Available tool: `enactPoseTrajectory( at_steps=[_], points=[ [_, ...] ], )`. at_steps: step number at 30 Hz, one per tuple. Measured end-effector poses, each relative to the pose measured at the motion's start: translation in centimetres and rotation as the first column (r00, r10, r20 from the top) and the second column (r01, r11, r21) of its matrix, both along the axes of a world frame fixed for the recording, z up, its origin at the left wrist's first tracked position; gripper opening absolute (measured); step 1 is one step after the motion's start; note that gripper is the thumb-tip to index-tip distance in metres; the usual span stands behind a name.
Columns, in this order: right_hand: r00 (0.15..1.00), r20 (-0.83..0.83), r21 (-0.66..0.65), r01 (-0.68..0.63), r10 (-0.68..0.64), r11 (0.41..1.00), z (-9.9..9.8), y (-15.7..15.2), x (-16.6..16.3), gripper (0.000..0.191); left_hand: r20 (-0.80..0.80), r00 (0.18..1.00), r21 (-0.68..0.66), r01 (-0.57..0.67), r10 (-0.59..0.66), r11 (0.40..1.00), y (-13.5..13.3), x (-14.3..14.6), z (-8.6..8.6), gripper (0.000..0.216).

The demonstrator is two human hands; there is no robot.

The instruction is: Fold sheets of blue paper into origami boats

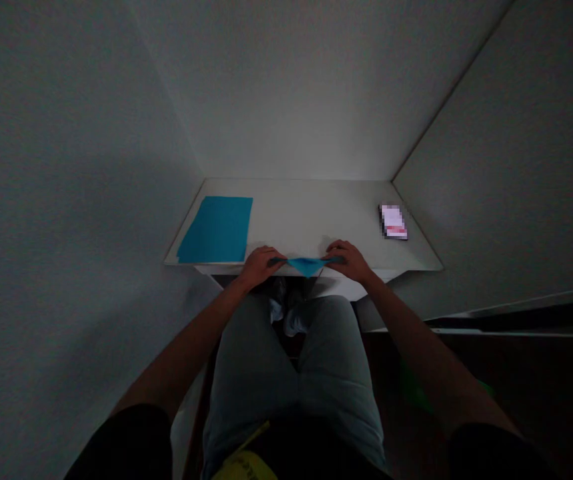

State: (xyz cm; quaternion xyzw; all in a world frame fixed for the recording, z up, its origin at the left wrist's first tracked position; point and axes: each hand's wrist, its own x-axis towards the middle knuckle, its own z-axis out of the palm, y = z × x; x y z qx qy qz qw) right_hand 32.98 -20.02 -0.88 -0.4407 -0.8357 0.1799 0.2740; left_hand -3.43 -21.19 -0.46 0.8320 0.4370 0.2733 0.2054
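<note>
A small folded piece of blue paper (307,266) stretches between my two hands at the front edge of the white desk. Its middle hangs as a point toward me, and its two ends run thin and dark into my fingers. My left hand (262,265) is closed on the left end, thumb and fingers pinched together. At the other end, my right hand (347,260) pinches the paper in the same way. To the left of my left hand lies a stack of blue paper sheets (217,230), flat on the desk.
The white desk (316,207) sits in a corner, with walls at the back, left and right. A phone (393,222) with a lit screen lies at its right side. My legs (296,373) are under and before the desk edge. Something green (416,387) shows dimly on the floor.
</note>
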Motion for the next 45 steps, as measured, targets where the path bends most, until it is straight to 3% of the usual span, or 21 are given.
enactPoseTrajectory(
  at_steps=[5,8,11,17,21,27,34,45],
  points=[
    [0.945,-0.186,-0.244,0.221,-0.27,0.944,-0.3,1.1,-0.5,0.047,0.19,0.953,-0.186,-0.201,0.236,0.962,2.4,1.5,0.1,0.018],
    [0.892,-0.26,-0.266,0.301,-0.369,0.916,-0.4,1.7,-1.0,0.039,0.302,0.895,-0.243,-0.261,0.328,0.934,3.9,2.5,0.0,0.017],
    [0.847,-0.333,-0.291,0.326,-0.415,0.899,-0.6,2.4,-1.5,0.038,0.358,0.871,-0.274,-0.246,0.336,0.93,4.8,3.1,0.1,0.013],
    [0.838,-0.304,-0.295,0.369,-0.453,0.881,-0.6,3.7,-1.9,0.028,0.338,0.89,-0.29,-0.211,0.306,0.933,4.9,3.1,0.3,0.017],
    [0.843,-0.261,-0.292,0.396,-0.471,0.871,-0.3,3.5,-1.7,0.041,0.313,0.898,-0.31,-0.211,0.31,0.927,4.7,3.1,0.4,0.03],
    [0.834,-0.267,-0.308,0.402,-0.484,0.862,-0.2,3.2,-1.6,0.053,0.267,0.914,-0.276,-0.231,0.305,0.933,4.6,3.1,0.3,0.022],
    [0.871,-0.229,-0.26,0.376,-0.435,0.889,-0.6,3.3,-1.6,0.053,0.198,0.949,-0.162,-0.214,0.244,0.963,4.6,3.0,0.0,0.023],
    [0.896,-0.196,-0.198,0.361,-0.398,0.911,-1.0,3.2,-1.6,0.053,0.207,0.95,-0.146,-0.209,0.236,0.967,4.7,2.8,-0.6,0.018]
  ],
)
